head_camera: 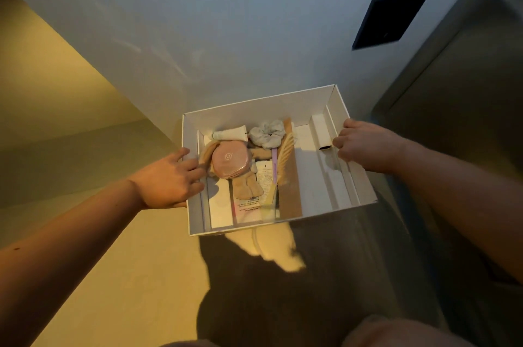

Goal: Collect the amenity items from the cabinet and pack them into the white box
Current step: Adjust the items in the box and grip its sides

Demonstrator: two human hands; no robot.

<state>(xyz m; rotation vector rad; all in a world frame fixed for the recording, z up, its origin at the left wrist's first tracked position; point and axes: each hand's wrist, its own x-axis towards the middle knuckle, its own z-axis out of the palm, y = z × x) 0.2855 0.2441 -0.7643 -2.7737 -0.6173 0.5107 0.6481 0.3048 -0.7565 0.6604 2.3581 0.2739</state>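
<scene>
White card walls sit in both your grips: your left hand [169, 179] hooks its fingers over the left wall of the box [254, 105], and your right hand [365, 146] clamps the right wall. Inside, the left part holds one pink round pouch [230, 159], one white tube [230, 133], one grey scrunchie [267, 133], one comb [283, 154], one thin purple stick [274, 165], possibly a toothbrush, and one beige cloth [246, 188], all lying on printed leaflets [263, 177]. One small white carton [321, 131] lies alone in the right channel, just beside your right fingers.
</scene>
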